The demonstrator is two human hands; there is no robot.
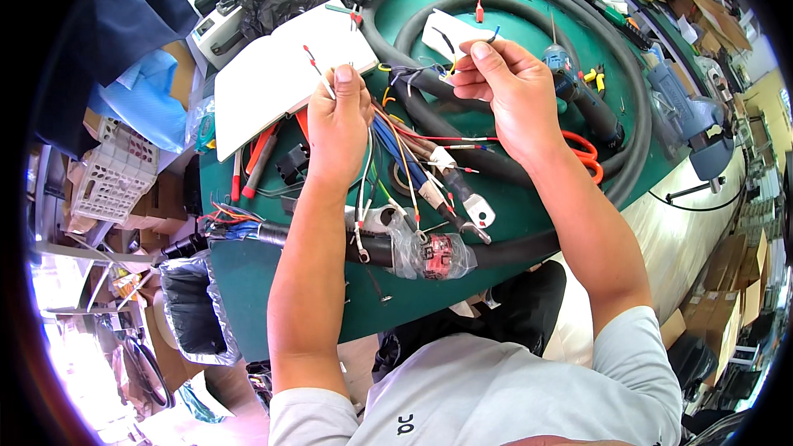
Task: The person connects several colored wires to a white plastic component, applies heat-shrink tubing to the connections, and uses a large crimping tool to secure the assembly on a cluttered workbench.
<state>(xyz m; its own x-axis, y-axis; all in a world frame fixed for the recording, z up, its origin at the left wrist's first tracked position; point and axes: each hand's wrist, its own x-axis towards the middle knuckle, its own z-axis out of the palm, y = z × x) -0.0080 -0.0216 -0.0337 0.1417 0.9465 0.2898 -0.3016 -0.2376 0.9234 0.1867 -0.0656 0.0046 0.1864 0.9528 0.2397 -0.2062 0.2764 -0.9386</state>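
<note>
My left hand [340,120] is closed on a thin white wire [320,73], whose red-sleeved tip sticks up past the thumb. To its right, my right hand [514,95] pinches thin wires; a blue-tipped one [495,34] pokes out above the fingers. Just left of those fingertips, a black-tipped wire [443,38] points up. Below and between both hands, a bundle of blue, brown and white wires [396,144] fans out, some ending in metal lugs. One large cable lug [479,210] lies at its lower right. What the right fingertips press together is partly hidden.
Thick black cable [644,116] loops around the green table [264,289]. Clear plastic wraps a red piece [442,254] on the near cable. An open notebook [256,87], a blue power tool [558,62], orange handles [585,149] and yellow-handled cutters [596,78] lie around the hands.
</note>
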